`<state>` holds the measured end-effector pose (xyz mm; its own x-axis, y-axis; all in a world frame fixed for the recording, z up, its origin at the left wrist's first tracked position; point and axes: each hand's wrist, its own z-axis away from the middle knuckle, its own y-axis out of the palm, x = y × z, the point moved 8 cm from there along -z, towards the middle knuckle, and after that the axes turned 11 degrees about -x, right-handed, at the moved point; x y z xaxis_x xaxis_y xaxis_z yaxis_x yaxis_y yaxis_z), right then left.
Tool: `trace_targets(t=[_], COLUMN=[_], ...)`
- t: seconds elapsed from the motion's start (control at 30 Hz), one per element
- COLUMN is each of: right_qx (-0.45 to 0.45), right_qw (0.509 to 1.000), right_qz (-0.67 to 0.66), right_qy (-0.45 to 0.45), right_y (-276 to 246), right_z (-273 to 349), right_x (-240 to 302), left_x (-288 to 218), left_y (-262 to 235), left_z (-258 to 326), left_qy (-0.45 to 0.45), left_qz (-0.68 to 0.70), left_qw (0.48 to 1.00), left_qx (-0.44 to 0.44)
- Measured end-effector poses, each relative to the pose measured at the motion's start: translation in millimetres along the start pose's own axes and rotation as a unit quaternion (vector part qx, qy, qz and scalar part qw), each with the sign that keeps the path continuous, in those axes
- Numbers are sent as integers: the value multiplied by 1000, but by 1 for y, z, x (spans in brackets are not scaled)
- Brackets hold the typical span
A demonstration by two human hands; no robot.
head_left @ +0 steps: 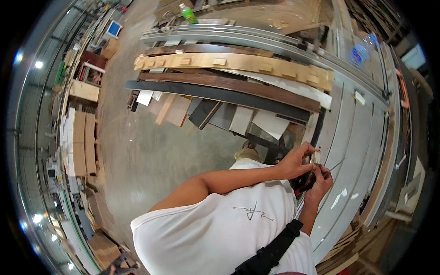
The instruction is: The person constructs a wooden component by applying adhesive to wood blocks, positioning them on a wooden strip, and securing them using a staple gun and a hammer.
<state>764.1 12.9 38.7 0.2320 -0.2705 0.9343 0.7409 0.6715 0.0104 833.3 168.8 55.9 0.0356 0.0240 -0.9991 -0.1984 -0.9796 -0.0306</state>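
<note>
Both hands meet above the near edge of a grey metal machine table point(352, 151). Between the thumb and fingers of my left hand point(295, 162) is a small pale block, apparently wood point(316, 157). My right hand point(321, 181) is closed just below it, its fingertips bunched against the block's lower end. Whatever the right fingers grip is hidden. A thin dark line point(338, 163) runs out past the right fingers over the table; I cannot tell if it is a rod or a mark.
Left of the table lie a pale wooden strip with small blocks point(201, 60), a dark board point(220, 97) and several offcuts point(240, 120). A clear bottle point(360, 54) lies at the far right, a green bottle point(188, 14) stands farther off. Stacked panels point(79, 143) line the left.
</note>
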Motion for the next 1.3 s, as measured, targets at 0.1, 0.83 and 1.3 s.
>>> trace_targets(t=[0.1,0.83,1.3], right_qx=[3,169,247], right_qw=[1000,937,794], right_qz=[5,274,471], right_qy=[-1,-133,-294], right_y=[29,182,227], right_z=[-11,10,71], right_x=[9,52,84], left_x=[2,5,-50], left_y=[-14,-162,-190], left_z=[-23,-102,-100], left_qy=[-1,23,225], left_qz=[20,6,-118], left_qw=[1000,995,966], left_qx=[-2,92,-36])
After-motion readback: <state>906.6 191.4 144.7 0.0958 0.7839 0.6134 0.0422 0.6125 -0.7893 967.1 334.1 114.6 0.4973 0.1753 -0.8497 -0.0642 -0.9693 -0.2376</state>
